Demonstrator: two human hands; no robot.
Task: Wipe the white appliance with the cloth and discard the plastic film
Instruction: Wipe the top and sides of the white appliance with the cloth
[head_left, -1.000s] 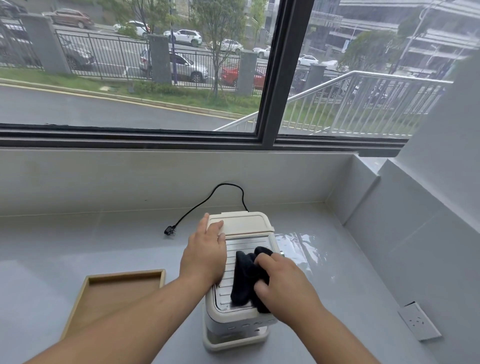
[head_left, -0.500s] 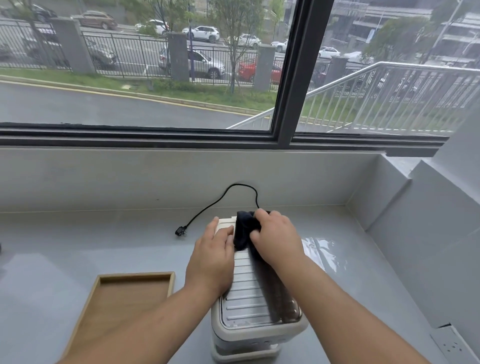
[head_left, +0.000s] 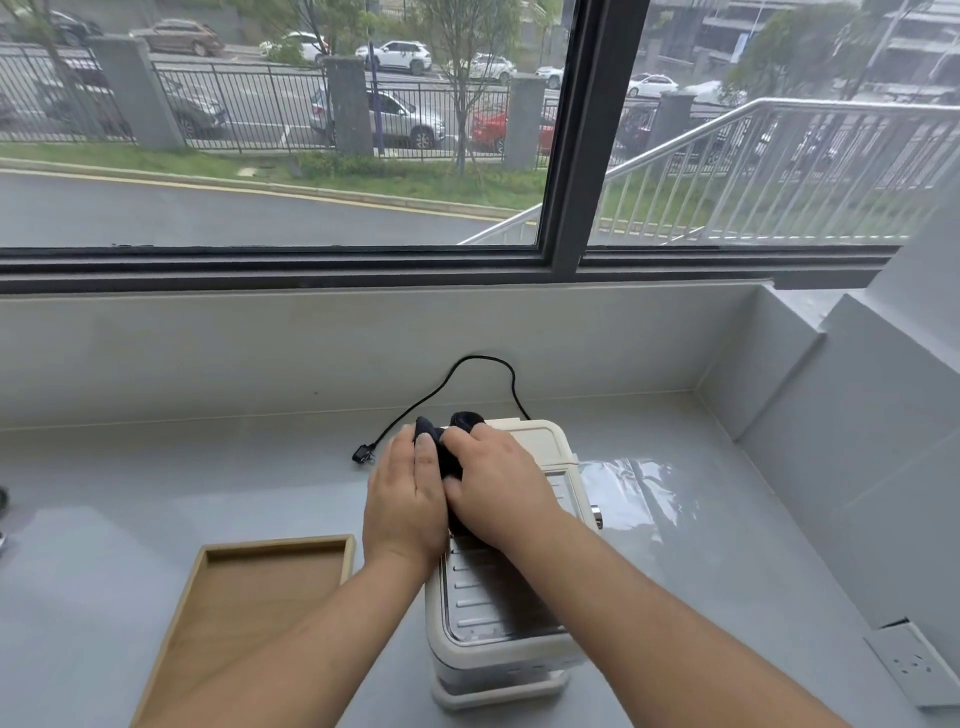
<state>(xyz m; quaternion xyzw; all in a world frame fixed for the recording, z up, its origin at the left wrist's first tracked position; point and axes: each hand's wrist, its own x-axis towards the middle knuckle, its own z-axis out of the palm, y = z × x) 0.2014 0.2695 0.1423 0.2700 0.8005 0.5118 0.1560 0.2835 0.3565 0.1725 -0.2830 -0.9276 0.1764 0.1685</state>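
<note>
The white appliance stands on the grey counter in front of me, its ribbed metal top facing up. My right hand presses a dark cloth onto the far left part of its top. My left hand lies flat against the appliance's left side, touching the cloth and the right hand. Clear plastic film lies crumpled on the counter just right of the appliance. Most of the cloth is hidden under my hands.
A shallow wooden tray sits left of the appliance. The appliance's black cord and plug trail to the back wall. A wall socket is at the lower right. The counter ends at walls behind and to the right.
My right hand has slid the cloth from the near part of the appliance's top to its far end, then left toward my left hand. The left hand stayed on the appliance's side.
</note>
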